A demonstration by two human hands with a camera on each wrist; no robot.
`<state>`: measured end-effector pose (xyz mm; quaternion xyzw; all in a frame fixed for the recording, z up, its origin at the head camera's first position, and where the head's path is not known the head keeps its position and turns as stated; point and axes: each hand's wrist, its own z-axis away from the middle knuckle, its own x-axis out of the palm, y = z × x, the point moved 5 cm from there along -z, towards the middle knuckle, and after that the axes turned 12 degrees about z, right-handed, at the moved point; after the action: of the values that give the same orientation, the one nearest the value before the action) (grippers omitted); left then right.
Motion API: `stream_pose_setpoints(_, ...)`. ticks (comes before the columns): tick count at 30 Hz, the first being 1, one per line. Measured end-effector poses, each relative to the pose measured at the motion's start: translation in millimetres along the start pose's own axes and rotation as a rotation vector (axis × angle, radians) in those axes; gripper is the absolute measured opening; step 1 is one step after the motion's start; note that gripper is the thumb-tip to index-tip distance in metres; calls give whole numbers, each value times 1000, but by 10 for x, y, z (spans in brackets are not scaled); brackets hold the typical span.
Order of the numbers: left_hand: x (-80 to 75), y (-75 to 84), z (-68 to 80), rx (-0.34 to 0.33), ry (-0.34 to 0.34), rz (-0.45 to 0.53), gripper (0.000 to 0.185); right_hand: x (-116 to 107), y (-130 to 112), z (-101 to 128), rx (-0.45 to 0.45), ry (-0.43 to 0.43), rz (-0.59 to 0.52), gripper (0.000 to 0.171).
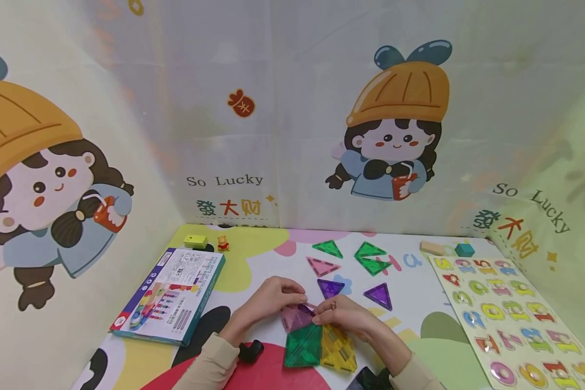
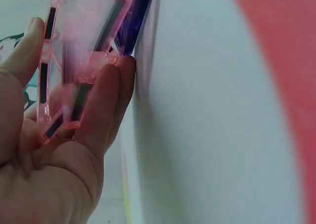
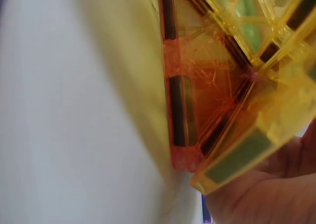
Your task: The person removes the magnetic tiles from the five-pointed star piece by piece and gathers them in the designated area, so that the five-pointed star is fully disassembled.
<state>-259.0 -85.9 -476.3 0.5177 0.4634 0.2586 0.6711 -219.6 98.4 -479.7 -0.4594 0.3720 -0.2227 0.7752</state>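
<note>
My left hand (image 1: 272,296) grips a clear pink magnetic tile (image 1: 294,320) at the back left of a small tile structure. In the left wrist view, pink frames (image 2: 44,81) stand between thumb and fingers, and a dark purple tile (image 2: 136,21) touches the fingertips. Bent fingers of my right hand (image 1: 347,315) pinch the structure's back right top; their exact hold is partly hidden. A green tile (image 1: 302,348) and a yellow tile (image 1: 338,351) form its near sides. An orange-red triangle (image 3: 205,93) shows beside the yellow tile in the right wrist view.
Loose triangle tiles lie behind the hands: green (image 1: 327,248), pink (image 1: 323,266) and purple (image 1: 378,296). A boxed toy (image 1: 170,295) is at left, a number board (image 1: 512,319) at right. Small blocks (image 1: 432,248) and a figurine (image 1: 222,244) stand near the back wall.
</note>
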Motion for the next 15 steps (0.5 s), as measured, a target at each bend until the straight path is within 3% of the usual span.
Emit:
stream_pose_setpoints(6,-138,-77,-51,-15,86,106,29,-10,33,15,27,24,-7,26)
stream_pose_setpoints(11,-400,-115,-146,8,230,105,43,-21,34,16,21,19,-2,30)
stream_pose_setpoints(15,-601,-211,-264,-15,335,90,40,-20,30,17,9,16,3,30)
